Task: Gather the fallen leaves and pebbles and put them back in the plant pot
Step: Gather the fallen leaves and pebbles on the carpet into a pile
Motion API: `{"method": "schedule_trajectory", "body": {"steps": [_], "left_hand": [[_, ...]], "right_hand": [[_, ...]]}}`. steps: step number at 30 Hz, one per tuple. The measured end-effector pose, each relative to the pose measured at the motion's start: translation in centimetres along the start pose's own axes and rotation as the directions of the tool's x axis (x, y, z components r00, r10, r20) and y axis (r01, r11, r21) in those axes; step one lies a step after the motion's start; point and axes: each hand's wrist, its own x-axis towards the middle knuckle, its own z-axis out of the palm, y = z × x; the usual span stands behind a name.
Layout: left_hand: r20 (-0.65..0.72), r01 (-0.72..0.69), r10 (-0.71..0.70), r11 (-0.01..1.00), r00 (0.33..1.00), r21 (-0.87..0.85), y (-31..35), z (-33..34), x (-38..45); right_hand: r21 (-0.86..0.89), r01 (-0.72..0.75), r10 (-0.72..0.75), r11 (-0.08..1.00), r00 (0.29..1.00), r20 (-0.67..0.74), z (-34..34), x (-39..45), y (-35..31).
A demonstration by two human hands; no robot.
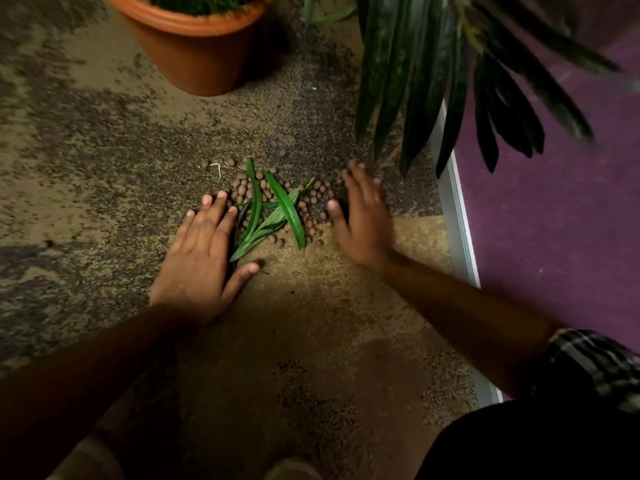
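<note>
Pebbles [313, 197] partly hidden under leaves [273, 211]; flat, empty left hand [199, 258] and blurred right hand [362, 216] flank them.

Dim, warm-tinted frame: you've got one brighter patch on the carpet [311, 271] around the leaves [273, 213], falling off to near-black at the bottom edge where your forearms go to silhouette. Your right hand [363, 220] is motion-smeared, your left hand [204, 258] is sharper and casts a soft shadow along its thumb side. The terracotta pot [197, 43] and dark plant fronds [450, 81] up top are blurred, with wide-angle stretch at the edges.
</note>
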Motion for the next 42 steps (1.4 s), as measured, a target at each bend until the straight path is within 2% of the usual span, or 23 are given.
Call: {"method": "schedule_trajectory", "body": {"steps": [2, 4, 7, 8, 10, 12, 14, 16, 18, 19, 21, 23, 25, 27, 29, 31, 33, 35, 36, 39, 41, 42], "left_hand": [[-0.006, 0.000, 0.000, 1.000, 1.000, -0.003, 0.0, 0.0, -0.1], [0.000, 0.006, -0.006, 1.000, 1.000, -0.004, -0.1, 0.0, -0.1], [0.005, 0.010, -0.010, 1.000, 1.000, -0.017, 0.0, -0.1, -0.1], [0.004, 0.010, -0.010, 1.000, 1.000, -0.019, 0.0, -0.1, -0.1], [0.002, 0.010, -0.010, 1.000, 1.000, -0.027, 0.0, -0.2, -0.1], [-0.001, 0.015, -0.015, 0.999, 1.000, -0.049, -0.1, -0.3, -0.1], [-0.010, 0.023, -0.024, 0.995, 1.000, -0.102, -0.1, -0.4, -0.3], [-0.030, 0.017, -0.023, 0.983, 0.999, -0.182, -0.3, -0.6, -0.4], [-0.033, 0.009, -0.017, 0.969, 0.999, -0.246, -0.7, -0.8, -0.3], [-0.023, 0.011, -0.017, 0.965, 1.000, -0.262, -0.9, -1.0, -0.2], [-0.005, 0.027, -0.029, 0.964, 1.000, -0.266, -1.6, -1.3, 0.2], [-0.017, 0.050, -0.057, 0.966, 0.998, -0.255, -2.4, -1.6, 0.7], [-0.046, 0.073, -0.087, 0.966, 0.995, -0.247, -3.2, -1.8, 1.8], [-0.082, 0.101, -0.127, 0.959, 0.989, -0.263, -4.0, -2.1, 3.3], [-0.086, 0.134, -0.165, 0.948, 0.983, -0.289, -4.5, -2.5, 5.3], [-0.039, 0.136, -0.152, 0.953, 0.988, -0.272, -4.6, -2.8, 7.0], [0.008, 0.079, -0.079, 0.969, 0.997, -0.234, -4.5, -2.9, 7.7], [0.041, -0.001, 0.009, 0.981, 0.999, -0.191, -4.5, -2.8, 7.5], [0.052, -0.041, 0.050, 0.984, 0.997, -0.172, -4.5, -2.7, 7.4], [0.056, -0.139, 0.150, 0.975, 0.987, -0.173, -5.1, -2.6, 6.9], [0.010, -0.193, 0.204, 0.938, 0.979, -0.287, -5.5, -2.9, 6.5], [-0.027, -0.208, 0.212, 0.911, 0.977, -0.357, -5.7, -3.2, 6.5]], "right_hand": [[0.107, 0.181, -0.175, 0.978, 0.983, -0.059, 0.7, -2.0, -2.4], [0.133, 0.270, -0.243, 0.954, 0.951, -0.190, 0.6, -3.2, -3.6], [0.064, 0.072, -0.052, 0.995, 0.962, -0.268, -0.2, -1.9, -1.7], [0.029, -0.002, 0.009, 1.000, 0.969, -0.247, -0.4, -1.1, -0.4], [-0.032, -0.077, 0.073, 0.997, 0.991, -0.113, -0.5, -0.2, 1.3], [-0.093, -0.011, 0.012, 0.996, 1.000, 0.010, 0.2, -0.5, 0.8], [-0.116, 0.117, -0.110, 0.986, 0.992, 0.062, 1.3, -1.5, -1.4], [-0.026, 0.221, -0.219, 0.975, 0.973, 0.068, 2.0, -2.2, -4.0], [0.172, 0.274, -0.283, 0.946, 0.959, 0.027, 2.1, -2.3, -6.0], [0.253, 0.270, -0.276, 0.929, 0.961, -0.013, 2.0, -2.3, -6.5], [0.290, 0.194, -0.163, 0.937, 0.978, -0.126, 1.7, -2.2, -5.8], [0.228, 0.025, 0.021, 0.973, 0.981, -0.195, 1.6, -2.4, -4.4], [0.134, -0.033, 0.052, 0.990, 0.989, -0.141, 1.9, -2.8, -3.9], [0.103, 0.059, -0.053, 0.993, 0.997, -0.055, 2.7, -2.8, -4.4], [0.230, 0.177, -0.175, 0.957, 0.984, -0.029, 2.4, -1.5, -5.4], [0.326, 0.257, -0.249, 0.910, 0.966, -0.068, 1.5, 1.1, -5.5], [0.275, 0.215, -0.205, 0.937, 0.977, -0.066, 0.5, 4.9, -4.5], [0.190, 0.136, -0.145, 0.972, 0.989, 0.035, 0.1, 7.5, -3.8], [0.149, 0.160, -0.173, 0.976, 0.982, 0.081, 0.2, 7.9, -3.8], [0.158, 0.385, -0.409, 0.909, 0.896, 0.173, 0.5, 6.9, -5.3], [0.257, 0.493, -0.541, 0.831, 0.824, 0.168, 0.1, 6.2, -6.3], [0.299, 0.509, -0.565, 0.807, 0.814, 0.139, -0.4, 6.6, -6.6]]}}
